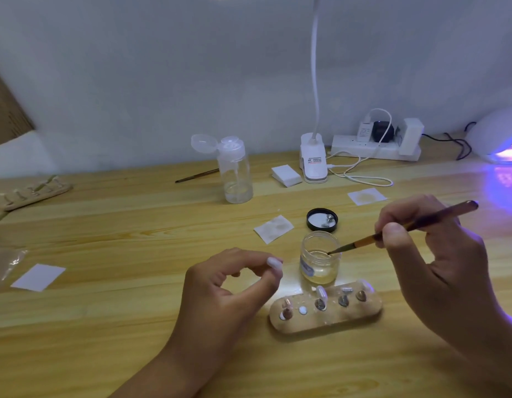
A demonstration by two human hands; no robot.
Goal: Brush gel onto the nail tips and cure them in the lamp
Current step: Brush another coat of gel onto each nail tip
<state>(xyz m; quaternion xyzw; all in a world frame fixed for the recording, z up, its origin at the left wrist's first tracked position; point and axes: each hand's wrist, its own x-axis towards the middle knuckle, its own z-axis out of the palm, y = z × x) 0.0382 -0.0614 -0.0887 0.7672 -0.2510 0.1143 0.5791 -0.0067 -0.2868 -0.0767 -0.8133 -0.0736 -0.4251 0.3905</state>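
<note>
Just behind the nail-tip stand (pixel 329 323), the gel jar (pixel 320 267), its lid (pixel 308 219) farther back (cure lamp (pixel 496 130) far right)

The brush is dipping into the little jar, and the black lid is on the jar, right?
Not quite. The brush in the right hand is dipping into the little jar, but the black lid is off: the head view shows it lying upside down on the table just behind the jar.

curing lamp (pixel 496 133): cut by right edge | far holder (pixel 33 192): blurred
</note>
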